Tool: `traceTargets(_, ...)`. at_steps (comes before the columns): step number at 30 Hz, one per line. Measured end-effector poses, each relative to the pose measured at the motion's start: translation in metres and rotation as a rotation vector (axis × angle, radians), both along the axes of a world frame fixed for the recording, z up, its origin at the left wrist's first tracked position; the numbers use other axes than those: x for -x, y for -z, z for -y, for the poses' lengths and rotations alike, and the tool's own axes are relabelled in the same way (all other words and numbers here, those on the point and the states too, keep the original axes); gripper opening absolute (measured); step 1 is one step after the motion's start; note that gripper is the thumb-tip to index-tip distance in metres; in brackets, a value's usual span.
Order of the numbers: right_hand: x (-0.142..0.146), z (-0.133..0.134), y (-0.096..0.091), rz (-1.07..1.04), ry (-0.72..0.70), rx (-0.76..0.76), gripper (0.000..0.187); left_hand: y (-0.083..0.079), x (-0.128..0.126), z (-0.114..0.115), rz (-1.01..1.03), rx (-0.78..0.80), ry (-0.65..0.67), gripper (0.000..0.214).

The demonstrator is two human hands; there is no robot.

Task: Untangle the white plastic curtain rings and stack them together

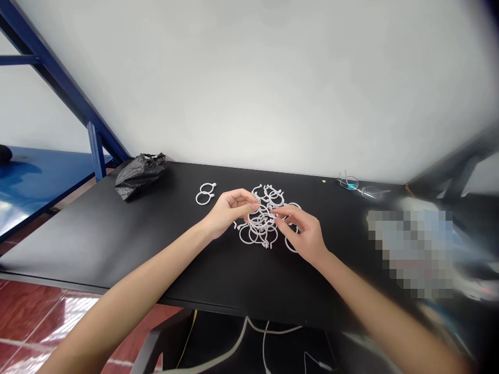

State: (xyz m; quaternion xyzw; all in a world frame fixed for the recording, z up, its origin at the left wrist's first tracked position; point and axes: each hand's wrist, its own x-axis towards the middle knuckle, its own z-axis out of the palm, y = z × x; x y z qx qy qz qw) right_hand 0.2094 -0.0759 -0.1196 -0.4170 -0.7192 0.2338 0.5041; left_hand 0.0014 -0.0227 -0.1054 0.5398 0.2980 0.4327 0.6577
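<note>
A heap of thin white curtain rings (pixel 257 228), with small knobbed ends at their openings, lies in the middle of the black table. Above the heap, my left hand (pixel 228 212) pinches one of these rings between thumb and fingers. From the other side, my right hand (pixel 306 231) has its thumb and fingertips closed at the same ring, whose outline blends with the heap behind. Some rings are partly hidden under my fingers. Apart from the heap, to the left, two more white rings (pixel 211 195) lie close together.
A crumpled black plastic bag (pixel 142 174) lies at the table's back left. Eyeglasses (pixel 370 192) rest at the back right, near a blurred, pixelated item (pixel 413 249). A blue metal frame (pixel 66 78) rises at left. Cables (pixel 234 345) hang below the black table's (pixel 117 249) front edge.
</note>
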Motion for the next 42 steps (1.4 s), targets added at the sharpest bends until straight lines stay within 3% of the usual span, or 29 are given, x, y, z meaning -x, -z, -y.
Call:
traceTargets(3,0.007,0.009,-0.003,0.003,-0.088,-0.027,0.017,0.004,-0.001,0.000,0.003,0.020,-0.013,0.024)
traceTargets(7,0.016,0.017,-0.003,-0.003,-0.097,-0.054,0.016,0.007,-0.003,0.001,0.010,0.030,-0.009,0.023)
traceTargets(13,0.021,0.018,0.003,0.048,0.033,-0.106,0.020,0.002,-0.007,0.007,0.138,0.140,0.013,0.018)
traceTargets(19,0.019,0.014,0.008,0.060,0.067,0.005,0.029,-0.001,-0.012,0.013,0.246,0.246,0.074,0.016)
traceTargets(25,0.018,0.016,0.006,0.021,0.095,-0.110,0.020,0.003,-0.013,0.011,0.257,0.315,0.055,0.017)
traceTargets(28,0.017,0.016,0.005,0.039,0.117,-0.167,0.013,0.003,-0.014,0.011,0.217,0.276,0.017,0.019)
traceTargets(30,0.016,0.015,0.004,0.061,0.148,-0.208,0.009,0.004,-0.014,0.014,0.135,0.158,0.012,0.018)
traceTargets(32,0.016,0.016,0.004,0.067,0.159,-0.237,0.008,0.005,-0.015,0.019,-0.027,-0.070,-0.012,0.019)
traceTargets(35,0.017,0.018,0.006,0.078,0.122,-0.271,0.010,0.009,-0.014,0.027,-0.333,-0.593,-0.086,0.025)
traceTargets(38,0.019,0.020,0.008,0.080,0.090,-0.319,0.012,0.016,-0.012,0.028,-0.469,-1.050,-0.164,0.025)
traceTargets(42,0.022,0.022,0.009,0.039,0.075,-0.349,0.013,0.018,-0.013,0.025,-0.445,-1.298,-0.286,0.025)
